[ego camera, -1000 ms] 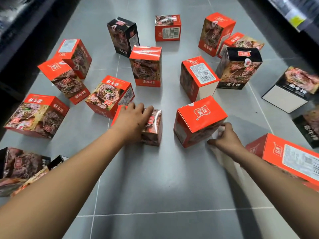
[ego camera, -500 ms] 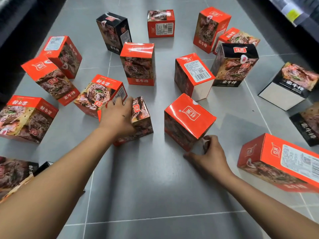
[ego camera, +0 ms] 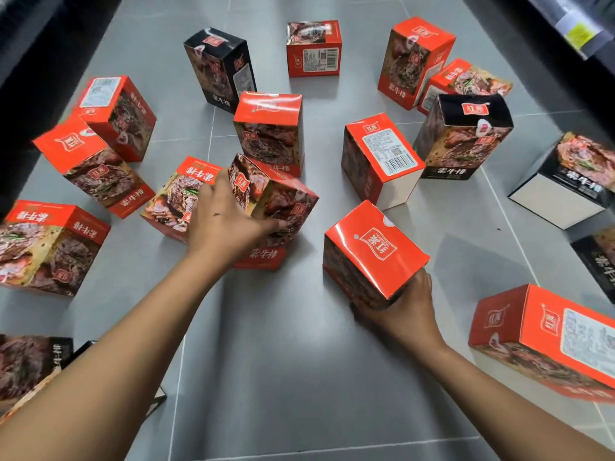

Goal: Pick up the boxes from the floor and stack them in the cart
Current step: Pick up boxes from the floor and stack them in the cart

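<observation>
Several red and black food boxes lie scattered on the grey tiled floor. My left hand [ego camera: 221, 221] grips a red box with a meat picture [ego camera: 276, 207], tilted up off the floor at the centre left. My right hand [ego camera: 404, 304] holds the near lower corner of another red box [ego camera: 372, 254], which is also tipped up on an edge. No cart is in view.
More boxes ring the two held ones: a red box [ego camera: 381, 158] with a barcode label behind, a black box [ego camera: 462, 134] at the right, a long red box [ego camera: 549, 341] at the near right. Dark shelving [ego camera: 565, 24] borders both sides of the aisle. Bare floor [ego camera: 299, 377] lies between my arms.
Both hands have closed on their boxes and tipped them up from the floor. The left box has risen and turned; the right hand has slid under its box's near corner.
</observation>
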Available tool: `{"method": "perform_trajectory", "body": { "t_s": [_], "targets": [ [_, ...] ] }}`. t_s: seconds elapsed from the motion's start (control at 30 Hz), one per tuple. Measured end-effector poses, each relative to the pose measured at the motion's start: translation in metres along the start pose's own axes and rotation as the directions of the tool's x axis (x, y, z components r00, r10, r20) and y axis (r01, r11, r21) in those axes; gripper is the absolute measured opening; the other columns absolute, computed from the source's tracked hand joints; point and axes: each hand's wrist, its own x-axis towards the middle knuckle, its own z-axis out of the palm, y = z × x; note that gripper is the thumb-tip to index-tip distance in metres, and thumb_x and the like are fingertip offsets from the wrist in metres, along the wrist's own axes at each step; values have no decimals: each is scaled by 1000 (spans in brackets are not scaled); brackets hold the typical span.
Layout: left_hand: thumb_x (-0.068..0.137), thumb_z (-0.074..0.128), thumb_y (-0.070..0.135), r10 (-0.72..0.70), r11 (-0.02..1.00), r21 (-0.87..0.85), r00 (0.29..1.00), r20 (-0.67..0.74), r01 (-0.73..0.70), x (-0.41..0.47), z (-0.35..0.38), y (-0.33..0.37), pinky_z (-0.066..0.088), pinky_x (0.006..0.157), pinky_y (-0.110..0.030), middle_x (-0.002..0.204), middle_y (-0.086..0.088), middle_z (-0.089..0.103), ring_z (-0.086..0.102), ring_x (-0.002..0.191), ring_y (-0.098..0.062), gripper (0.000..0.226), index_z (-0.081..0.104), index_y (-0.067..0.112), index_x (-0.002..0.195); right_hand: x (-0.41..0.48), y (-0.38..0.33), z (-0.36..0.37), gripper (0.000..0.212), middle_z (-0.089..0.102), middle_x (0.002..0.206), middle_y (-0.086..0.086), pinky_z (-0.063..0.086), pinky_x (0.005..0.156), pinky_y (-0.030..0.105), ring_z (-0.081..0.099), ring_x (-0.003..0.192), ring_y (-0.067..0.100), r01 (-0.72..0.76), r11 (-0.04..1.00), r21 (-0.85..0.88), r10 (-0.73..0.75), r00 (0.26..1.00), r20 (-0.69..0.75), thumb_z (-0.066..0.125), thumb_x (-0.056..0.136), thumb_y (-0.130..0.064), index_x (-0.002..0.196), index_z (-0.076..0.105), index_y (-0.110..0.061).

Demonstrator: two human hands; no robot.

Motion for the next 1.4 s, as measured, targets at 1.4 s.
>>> {"method": "perform_trajectory", "body": {
  "t_s": [1.4],
  "targets": [
    [34,73,73,-670,737,-201,661,-337,645,-378,-752,271,47,94,-39,116,-7,59,55,109,-28,107,48,21,123,-186,-615,-412,86,66,96,12,53,82,33,62,96,31,438,756,-486,92,665,741,61,38,-72,95,60,-9]
  ]
}}
